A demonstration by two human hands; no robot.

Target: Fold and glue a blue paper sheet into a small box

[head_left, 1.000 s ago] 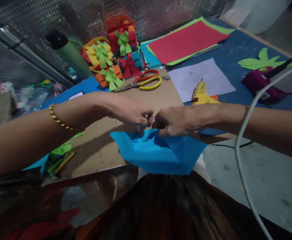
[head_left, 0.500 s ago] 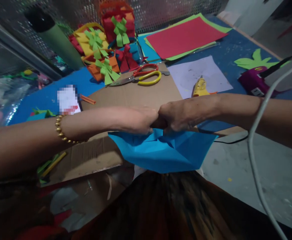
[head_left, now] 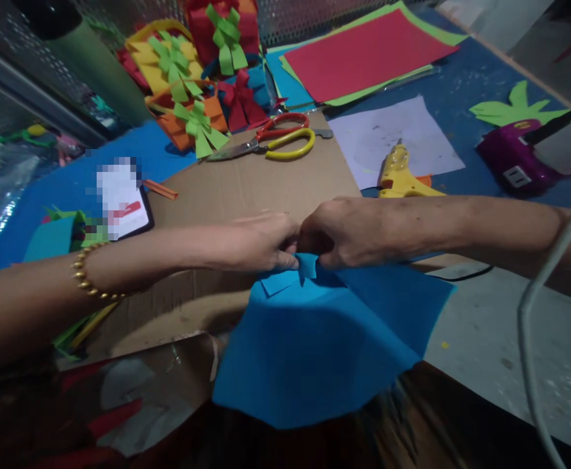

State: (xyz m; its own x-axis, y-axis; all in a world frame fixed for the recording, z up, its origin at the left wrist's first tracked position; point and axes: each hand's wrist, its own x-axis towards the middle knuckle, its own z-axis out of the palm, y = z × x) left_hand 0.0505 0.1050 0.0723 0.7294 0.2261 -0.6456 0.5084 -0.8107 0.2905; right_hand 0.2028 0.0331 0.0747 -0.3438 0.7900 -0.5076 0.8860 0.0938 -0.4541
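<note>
A sheet of blue craft paper [head_left: 314,358], partly folded, hangs over the table's near edge toward my lap. My left hand [head_left: 268,241] pinches its upper edge near a small folded flap. Right beside it, my right hand [head_left: 346,234] is closed on the same edge, thumb on the near side and curled fingers behind. A short blue tab stands up between the two thumbs. Under and beyond my hands lies a brown cardboard sheet [head_left: 246,189]. The fingertips of both hands are partly hidden.
Scissors [head_left: 285,140] lie on the cardboard. A yellow glue gun [head_left: 397,172] rests on white paper [head_left: 363,143]. Small paper bags with bows [head_left: 187,114] and stacked coloured sheets [head_left: 368,52] are behind. A phone [head_left: 124,202] lies left; a grey cable [head_left: 527,339] hangs at right.
The blue paper has swung down and opened out, so more of its face shows and its lower edge hangs closer to me. Both hands keep hold of its upper edge.
</note>
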